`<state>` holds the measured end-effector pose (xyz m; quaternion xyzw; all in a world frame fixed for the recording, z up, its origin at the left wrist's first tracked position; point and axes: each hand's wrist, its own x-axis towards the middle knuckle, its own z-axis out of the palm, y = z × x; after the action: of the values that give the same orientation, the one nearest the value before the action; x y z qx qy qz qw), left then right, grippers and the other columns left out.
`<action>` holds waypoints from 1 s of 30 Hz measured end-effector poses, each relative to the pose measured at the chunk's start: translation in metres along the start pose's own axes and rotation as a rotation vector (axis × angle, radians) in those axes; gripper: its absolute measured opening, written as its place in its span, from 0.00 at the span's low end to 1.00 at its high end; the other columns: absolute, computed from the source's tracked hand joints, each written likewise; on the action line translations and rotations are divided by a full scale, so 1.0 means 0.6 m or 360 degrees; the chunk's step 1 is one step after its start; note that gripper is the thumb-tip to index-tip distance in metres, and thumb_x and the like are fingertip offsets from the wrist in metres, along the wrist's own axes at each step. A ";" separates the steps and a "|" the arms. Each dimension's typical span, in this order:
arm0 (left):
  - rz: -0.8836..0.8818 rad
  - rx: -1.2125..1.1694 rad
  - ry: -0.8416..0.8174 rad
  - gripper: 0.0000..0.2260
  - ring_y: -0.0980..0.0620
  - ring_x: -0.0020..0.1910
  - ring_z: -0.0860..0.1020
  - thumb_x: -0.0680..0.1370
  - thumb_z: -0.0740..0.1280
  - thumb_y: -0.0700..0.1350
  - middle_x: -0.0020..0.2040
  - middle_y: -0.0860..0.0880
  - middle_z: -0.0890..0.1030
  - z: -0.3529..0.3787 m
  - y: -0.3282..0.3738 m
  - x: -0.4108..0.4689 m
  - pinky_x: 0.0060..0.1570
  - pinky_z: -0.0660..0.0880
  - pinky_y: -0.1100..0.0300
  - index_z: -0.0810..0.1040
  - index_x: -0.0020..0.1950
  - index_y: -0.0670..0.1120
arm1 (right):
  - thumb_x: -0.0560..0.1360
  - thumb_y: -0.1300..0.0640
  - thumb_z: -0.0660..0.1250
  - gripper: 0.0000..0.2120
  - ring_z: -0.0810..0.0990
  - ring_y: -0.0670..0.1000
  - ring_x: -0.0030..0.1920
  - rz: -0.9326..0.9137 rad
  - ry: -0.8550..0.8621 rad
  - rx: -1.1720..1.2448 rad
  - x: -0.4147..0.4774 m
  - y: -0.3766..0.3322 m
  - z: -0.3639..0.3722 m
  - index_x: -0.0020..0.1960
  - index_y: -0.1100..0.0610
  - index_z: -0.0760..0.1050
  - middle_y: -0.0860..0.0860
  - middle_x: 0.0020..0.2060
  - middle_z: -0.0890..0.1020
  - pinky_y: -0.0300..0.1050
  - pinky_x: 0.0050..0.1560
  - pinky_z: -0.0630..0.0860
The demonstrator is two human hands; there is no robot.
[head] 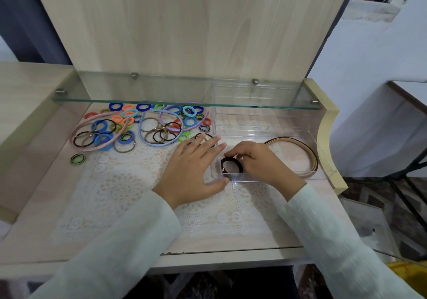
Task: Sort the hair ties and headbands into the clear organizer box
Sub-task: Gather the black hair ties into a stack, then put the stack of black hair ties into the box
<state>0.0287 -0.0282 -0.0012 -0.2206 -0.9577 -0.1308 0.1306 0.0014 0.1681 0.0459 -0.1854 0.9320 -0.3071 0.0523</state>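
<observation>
A pale wooden desk (34, 229) with a glass shelf (161, 91) across its far side carries a lace mat (120, 190), and the clear organizer box (261, 116) stands on the right of the mat with tan headbands (309, 158) curved along its right wall. On the far left, outside the box, lies a loose pile of coloured hair ties (143, 123) and pastel headbands. The left hand (194, 167) lies flat and spread against the box's left wall, holding nothing, while the right hand (258, 162), fingers curled, pinches a dark hair tie (239, 163) inside the box's near-left corner.
</observation>
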 end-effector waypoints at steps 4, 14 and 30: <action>0.0012 0.0008 0.0020 0.35 0.52 0.79 0.56 0.74 0.56 0.70 0.78 0.57 0.61 0.002 -0.002 -0.001 0.76 0.52 0.49 0.64 0.77 0.56 | 0.73 0.73 0.55 0.24 0.77 0.49 0.54 0.0002 -0.0007 -0.0005 0.001 0.000 0.000 0.61 0.58 0.79 0.53 0.56 0.81 0.35 0.55 0.71; 0.0000 0.0017 -0.0025 0.36 0.53 0.79 0.53 0.74 0.55 0.71 0.80 0.57 0.57 0.005 -0.004 -0.001 0.76 0.54 0.47 0.59 0.79 0.57 | 0.74 0.72 0.57 0.23 0.75 0.43 0.50 -0.0018 -0.0035 0.0006 0.000 0.006 0.003 0.61 0.56 0.79 0.50 0.56 0.81 0.25 0.50 0.68; -0.0619 -0.0029 0.0007 0.31 0.48 0.80 0.50 0.78 0.45 0.61 0.81 0.48 0.48 -0.014 -0.079 -0.040 0.76 0.52 0.46 0.52 0.81 0.53 | 0.76 0.65 0.58 0.17 0.76 0.55 0.54 0.0114 0.0534 -0.0237 0.010 -0.044 0.040 0.62 0.60 0.76 0.55 0.55 0.78 0.46 0.52 0.74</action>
<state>0.0296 -0.0811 -0.0097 -0.0324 -0.9807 -0.1628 0.1030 0.0089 0.1329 0.0424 -0.1016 0.9538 -0.2617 -0.1069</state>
